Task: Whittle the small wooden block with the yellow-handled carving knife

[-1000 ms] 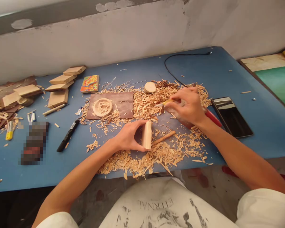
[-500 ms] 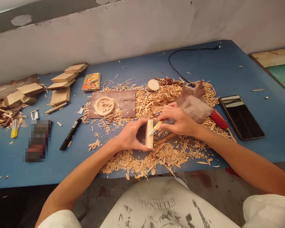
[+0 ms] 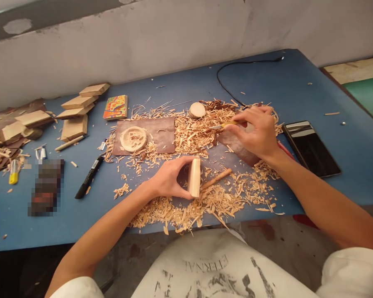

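My left hand [image 3: 174, 178] grips a pale wooden block [image 3: 194, 178] on edge, thumb at its near end and fingers at its far end. Up and to the right, my right hand [image 3: 256, 130] is closed around a yellow-handled craft knife [image 3: 226, 124], whose blade points left over the shavings, apart from the block. Wood shavings [image 3: 180, 213] lie heaped around and below both hands. A thin wooden stick [image 3: 217, 179] rests just right of the block. Beneath my right hand is a brown sheet of sandpaper [image 3: 240, 149], partly hidden.
A carved round wood disc [image 3: 133, 139] lies on brown sandpaper [image 3: 163, 128]; a smaller wood slice [image 3: 197, 109] sits among shavings. Stacked wooden blocks [image 3: 74, 126], a black marker [image 3: 89, 178] and a patterned square [image 3: 115, 107] are leftward. A phone [image 3: 312, 149] and black cable [image 3: 219, 78] lie rightward.
My right hand has lifted the knife off the block and moved it up and to the right. My left hand still holds the block in nearly the same place.
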{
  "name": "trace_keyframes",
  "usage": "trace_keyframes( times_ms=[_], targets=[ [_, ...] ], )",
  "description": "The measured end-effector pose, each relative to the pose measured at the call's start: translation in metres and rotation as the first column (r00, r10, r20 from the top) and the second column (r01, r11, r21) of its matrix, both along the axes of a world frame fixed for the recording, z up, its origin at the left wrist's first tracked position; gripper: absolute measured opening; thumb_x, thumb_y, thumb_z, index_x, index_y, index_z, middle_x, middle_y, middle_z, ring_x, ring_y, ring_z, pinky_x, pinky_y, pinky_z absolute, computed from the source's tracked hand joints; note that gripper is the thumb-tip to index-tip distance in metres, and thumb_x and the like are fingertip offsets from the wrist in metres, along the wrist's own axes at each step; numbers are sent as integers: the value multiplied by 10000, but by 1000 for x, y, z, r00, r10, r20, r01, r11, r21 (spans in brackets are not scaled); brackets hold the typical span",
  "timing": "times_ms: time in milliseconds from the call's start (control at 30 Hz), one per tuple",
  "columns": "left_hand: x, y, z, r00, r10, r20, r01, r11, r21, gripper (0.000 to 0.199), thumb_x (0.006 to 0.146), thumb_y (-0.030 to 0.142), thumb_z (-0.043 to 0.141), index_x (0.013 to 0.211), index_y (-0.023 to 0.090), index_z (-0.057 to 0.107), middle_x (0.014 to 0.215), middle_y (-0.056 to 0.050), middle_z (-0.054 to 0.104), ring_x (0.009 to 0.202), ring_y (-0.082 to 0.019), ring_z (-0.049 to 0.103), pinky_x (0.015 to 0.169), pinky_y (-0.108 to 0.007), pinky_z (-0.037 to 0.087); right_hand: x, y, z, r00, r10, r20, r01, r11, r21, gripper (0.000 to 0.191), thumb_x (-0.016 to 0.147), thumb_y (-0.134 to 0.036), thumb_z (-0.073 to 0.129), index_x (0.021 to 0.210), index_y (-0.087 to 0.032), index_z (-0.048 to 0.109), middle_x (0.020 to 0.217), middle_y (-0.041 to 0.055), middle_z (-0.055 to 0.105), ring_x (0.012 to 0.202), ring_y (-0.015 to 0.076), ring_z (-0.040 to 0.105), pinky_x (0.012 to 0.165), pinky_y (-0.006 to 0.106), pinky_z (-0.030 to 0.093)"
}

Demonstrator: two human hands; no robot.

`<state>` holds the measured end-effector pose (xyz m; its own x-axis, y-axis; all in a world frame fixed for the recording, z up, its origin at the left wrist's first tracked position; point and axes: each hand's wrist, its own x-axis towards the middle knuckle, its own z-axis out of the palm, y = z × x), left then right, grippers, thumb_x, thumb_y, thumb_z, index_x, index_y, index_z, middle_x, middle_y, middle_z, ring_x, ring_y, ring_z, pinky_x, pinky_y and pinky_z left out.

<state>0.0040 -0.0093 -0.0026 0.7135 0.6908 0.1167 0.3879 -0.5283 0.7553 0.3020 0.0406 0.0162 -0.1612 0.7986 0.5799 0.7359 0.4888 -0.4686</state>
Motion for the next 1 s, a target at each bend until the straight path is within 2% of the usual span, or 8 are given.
trace_keyframes(
  times_ms=[33,100,200,267,333,533,800,1000],
  targets=[
    [0,0,0,1000,7,1,-7,1000,8,929,559,470,925,1361,224,525,1347,-127,680,1199,-333,686,1022,-478,547,0,-2,1,999,41,-10,-41,999,-11,318,933,-588,653,815,-292,670,773,-1,700,772,230,615,915,478,360],
    [0,0,-1,1000,14,8,-14,999,41,951,553,491,928,1366,216,518,1347,-135,679,1193,-336,688,1018,-483,549,-6,-8,3,979,204,-24,-205,978,-50,319,930,-579,666,830,-277,672,760,-19,692,743,201,611,914,454,366],
    [0,0,-3,1000,21,18,-23,995,96,979,551,521,933,1376,208,509,1332,-146,684,1172,-342,695,991,-488,559,-20,-21,5,896,442,-41,-444,891,-95,332,924,-573,681,855,-249,685,769,-31,692,724,165,597,888,406,364],
    [0,1,-3,1000,18,18,-20,993,112,987,556,525,932,1388,213,503,1329,-146,685,1170,-343,695,983,-487,561,-26,-27,7,854,520,-22,-519,850,-93,326,922,-553,697,863,-232,694,768,-28,688,734,155,586,873,386,349],
    [1,0,-3,1000,17,19,-19,994,112,982,565,522,928,1396,219,500,1339,-145,681,1180,-343,692,992,-486,557,-29,-30,9,837,547,24,-542,833,-110,304,924,-514,712,871,-215,705,756,-24,672,738,149,572,865,377,333],
    [2,-1,-2,999,34,16,-35,993,110,967,574,533,916,1389,213,508,1347,-149,681,1179,-339,697,994,-487,558,-26,-33,16,846,528,77,-508,841,-186,294,917,-485,732,872,-195,733,747,-16,652,726,139,558,879,373,320],
    [3,-1,0,997,78,-15,-76,992,104,969,560,536,920,1378,215,512,1298,-135,714,1108,-333,725,939,-476,577,-22,-32,19,870,469,154,-455,883,-116,293,927,-485,719,883,-195,730,782,-6,701,741,148,568,883,376,321],
    [4,1,2,996,81,27,-83,993,87,951,553,550,921,1351,191,546,1272,-138,727,1099,-332,728,951,-488,578,-17,-22,15,934,273,231,-277,961,-16,343,965,-541,639,828,-237,721,745,-10,694,754,176,587,880,400,320]
  ],
)
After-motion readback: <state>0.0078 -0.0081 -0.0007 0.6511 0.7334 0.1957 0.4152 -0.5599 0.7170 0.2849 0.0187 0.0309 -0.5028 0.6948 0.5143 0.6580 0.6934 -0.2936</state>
